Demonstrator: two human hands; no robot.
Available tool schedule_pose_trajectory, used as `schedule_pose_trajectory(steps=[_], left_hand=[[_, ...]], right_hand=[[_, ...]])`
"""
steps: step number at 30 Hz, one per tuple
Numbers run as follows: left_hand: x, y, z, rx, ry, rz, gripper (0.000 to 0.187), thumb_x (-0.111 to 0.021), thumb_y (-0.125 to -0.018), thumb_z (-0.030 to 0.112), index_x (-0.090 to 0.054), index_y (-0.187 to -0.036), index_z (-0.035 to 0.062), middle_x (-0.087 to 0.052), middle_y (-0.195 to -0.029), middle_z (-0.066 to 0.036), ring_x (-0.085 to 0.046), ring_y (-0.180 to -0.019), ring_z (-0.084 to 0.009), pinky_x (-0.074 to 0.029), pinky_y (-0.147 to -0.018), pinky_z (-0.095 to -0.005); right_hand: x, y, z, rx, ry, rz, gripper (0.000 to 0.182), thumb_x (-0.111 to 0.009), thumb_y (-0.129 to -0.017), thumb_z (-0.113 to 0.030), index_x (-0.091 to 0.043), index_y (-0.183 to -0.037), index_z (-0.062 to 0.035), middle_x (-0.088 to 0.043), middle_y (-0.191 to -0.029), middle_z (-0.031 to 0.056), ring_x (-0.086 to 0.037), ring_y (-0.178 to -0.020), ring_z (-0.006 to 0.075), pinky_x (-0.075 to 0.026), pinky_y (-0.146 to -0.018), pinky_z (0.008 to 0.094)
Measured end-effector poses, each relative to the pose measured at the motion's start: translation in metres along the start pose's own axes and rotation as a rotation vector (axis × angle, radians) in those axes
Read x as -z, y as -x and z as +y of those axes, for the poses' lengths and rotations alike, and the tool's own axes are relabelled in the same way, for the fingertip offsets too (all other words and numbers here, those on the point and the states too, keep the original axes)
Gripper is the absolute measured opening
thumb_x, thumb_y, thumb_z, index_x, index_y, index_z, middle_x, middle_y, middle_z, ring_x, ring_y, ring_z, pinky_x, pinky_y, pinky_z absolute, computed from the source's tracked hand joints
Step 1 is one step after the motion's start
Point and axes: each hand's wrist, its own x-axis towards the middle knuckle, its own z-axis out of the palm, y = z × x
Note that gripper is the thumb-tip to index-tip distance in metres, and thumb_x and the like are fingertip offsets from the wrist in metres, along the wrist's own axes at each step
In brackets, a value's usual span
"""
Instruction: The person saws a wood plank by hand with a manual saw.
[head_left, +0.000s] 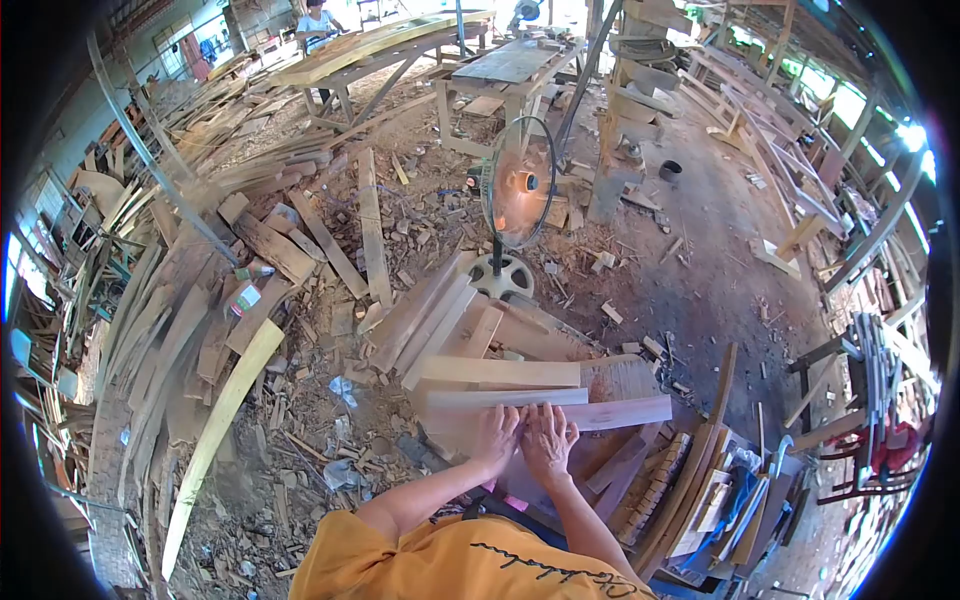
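Observation:
My left hand [499,438] and my right hand [547,440] are side by side at the near edge of a wooden board [625,412], fingers bent over it. A narrower pale strip [507,397] lies along the board's far side, just beyond my fingertips. Behind these is another light board [500,373], resting on the low work surface. Both hands' fingers are curled on the wood; their undersides are hidden.
A standing fan [518,182] is beyond the boards. Long planks [222,440] are piled at the left, and more boards [690,470] lean at the right. Scraps cover the floor. A person [316,22] stands at a far bench [385,45].

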Motion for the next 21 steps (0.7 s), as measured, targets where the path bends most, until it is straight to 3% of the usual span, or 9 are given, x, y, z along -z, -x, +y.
schedule_pose_trajectory(steps=[3, 6, 11, 13, 15, 19, 21], left_hand=[[-0.012, -0.001, 0.002, 0.029, 0.012, 0.067, 0.083, -0.064, -0.079, 0.035, -0.03, -0.15, 0.0073, -0.036, -0.137, -0.018, -0.035, -0.128, -0.0402, -0.032, -0.104, -0.0583], [-0.021, 0.002, 0.009, 0.078, 0.0, 0.132, 0.089, -0.068, -0.075, 0.035, -0.029, -0.151, 0.0085, -0.038, -0.135, -0.017, -0.036, -0.128, -0.0389, -0.031, -0.105, -0.0568], [-0.002, 0.001, 0.01, 0.082, 0.032, 0.036, 0.088, -0.068, -0.076, 0.028, -0.028, -0.151, 0.0073, -0.037, -0.138, -0.017, -0.033, -0.131, -0.0382, -0.027, -0.106, -0.0558], [0.001, 0.002, 0.01, 0.091, 0.028, 0.027, 0.086, -0.067, -0.077, 0.026, -0.027, -0.151, 0.007, -0.036, -0.139, -0.017, -0.032, -0.131, -0.0384, -0.026, -0.108, -0.0551], [0.005, 0.004, 0.01, 0.085, 0.176, 0.034, 0.074, -0.057, -0.084, 0.021, -0.028, -0.15, 0.0032, -0.034, -0.142, -0.02, -0.029, -0.135, -0.0423, -0.025, -0.109, -0.0576], [0.014, 0.005, 0.009, 0.096, 0.214, 0.021, 0.087, -0.069, -0.076, 0.025, -0.028, -0.15, 0.0055, -0.037, -0.141, -0.019, -0.03, -0.136, -0.0387, -0.025, -0.11, -0.0551], [0.022, 0.002, 0.007, 0.11, 0.28, 0.029, 0.084, -0.071, -0.075, 0.025, -0.033, -0.148, 0.0076, -0.039, -0.14, -0.018, -0.032, -0.134, -0.0378, -0.027, -0.108, -0.0547]], right_hand=[[-0.004, -0.001, 0.001, 0.01, 0.06, 0.035, 0.061, -0.062, -0.083, -0.03, -0.047, -0.14, -0.0158, -0.041, -0.146, 0.0105, -0.035, -0.135, 0.0325, -0.024, -0.104, 0.0595], [-0.007, -0.004, 0.006, 0.023, 0.074, 0.031, 0.062, -0.061, -0.085, -0.034, -0.044, -0.142, -0.0172, -0.038, -0.147, 0.009, -0.034, -0.135, 0.0307, -0.023, -0.105, 0.0624], [-0.002, -0.005, 0.005, 0.041, 0.083, -0.012, 0.056, -0.057, -0.086, -0.03, -0.048, -0.139, -0.0159, -0.041, -0.144, 0.0098, -0.034, -0.135, 0.0307, -0.027, -0.102, 0.0576], [0.001, -0.007, 0.005, 0.01, 0.074, -0.055, 0.059, -0.058, -0.088, -0.036, -0.046, -0.141, -0.016, -0.039, -0.146, 0.0091, -0.035, -0.135, 0.0315, -0.024, -0.104, 0.0624], [-0.003, -0.007, 0.007, 0.029, 0.079, -0.035, 0.059, -0.058, -0.088, -0.036, -0.045, -0.142, -0.0159, -0.039, -0.146, 0.0097, -0.035, -0.135, 0.0322, -0.024, -0.104, 0.0629], [-0.001, -0.005, 0.008, 0.05, 0.061, -0.021, 0.059, -0.056, -0.089, -0.038, -0.045, -0.142, -0.0153, -0.04, -0.145, 0.011, -0.035, -0.134, 0.0323, -0.023, -0.104, 0.0629], [0.0, -0.006, 0.007, 0.04, 0.046, -0.021, 0.059, -0.057, -0.089, -0.036, -0.044, -0.143, -0.0147, -0.039, -0.146, 0.011, -0.035, -0.134, 0.0324, -0.023, -0.105, 0.062]])
